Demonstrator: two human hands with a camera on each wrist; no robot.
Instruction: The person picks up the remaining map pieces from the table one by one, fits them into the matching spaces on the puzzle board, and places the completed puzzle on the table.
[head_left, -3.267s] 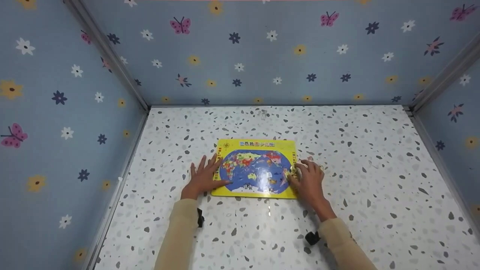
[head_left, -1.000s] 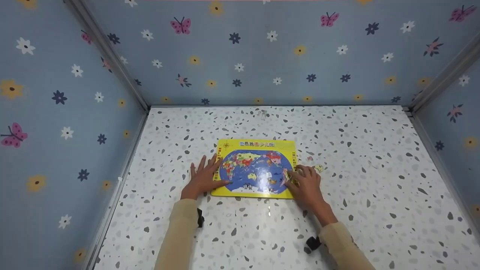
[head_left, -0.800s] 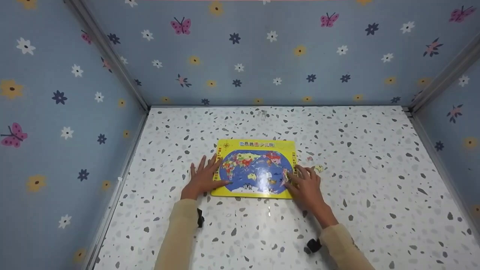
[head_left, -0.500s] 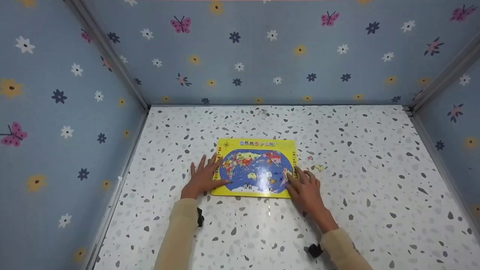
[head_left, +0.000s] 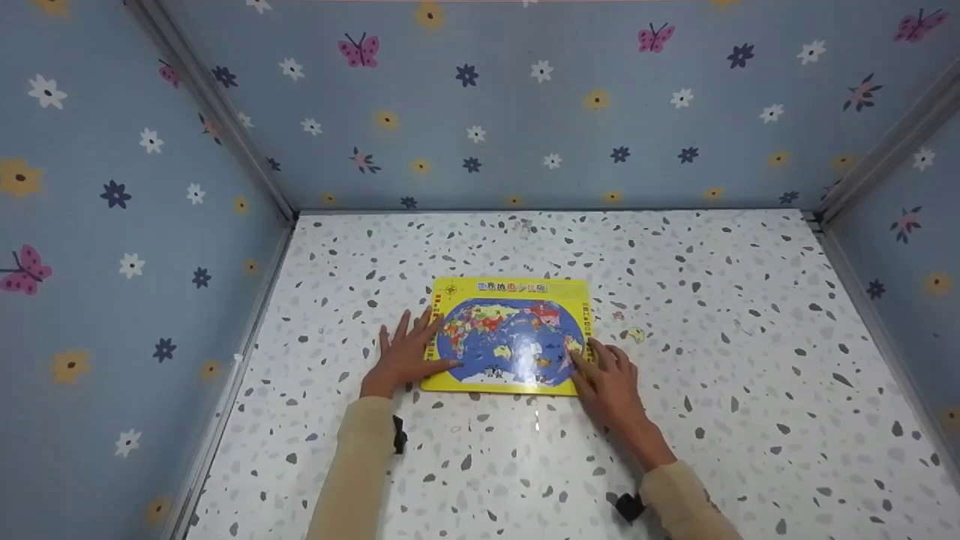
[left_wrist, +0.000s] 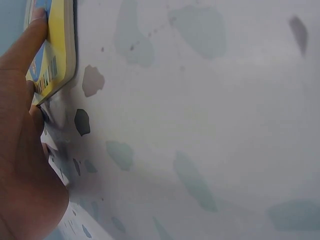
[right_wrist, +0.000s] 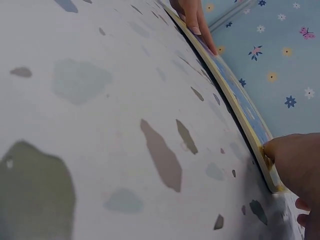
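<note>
A yellow-framed world map puzzle board [head_left: 510, 289] lies flat on the speckled tabletop. My left hand [head_left: 405, 358] rests over its left edge, fingers spread and thumb reaching onto the blue map; the left wrist view shows a fingertip on the board's face [left_wrist: 59, 47]. At the right edge, my right hand [head_left: 611, 382] touches the map with thumb and index fingertips, beside a yellow and pink piece [head_left: 573, 345]. The other fingers lie along the frame. In the right wrist view the thumb sits at the board's corner [right_wrist: 275, 182]; what lies under the fingertips is hidden.
Two small loose pieces lie right of the board: a yellow one [head_left: 636, 335] and a pinkish one [head_left: 618, 316]. Blue panels with flowers and butterflies [head_left: 510, 97] enclose the tabletop [head_left: 735, 390] at the back and both sides.
My right hand has shifted slightly down and toward the map, uncovering the yellow loose piece and more of the map's right side. My left hand and the board have stayed in place.
</note>
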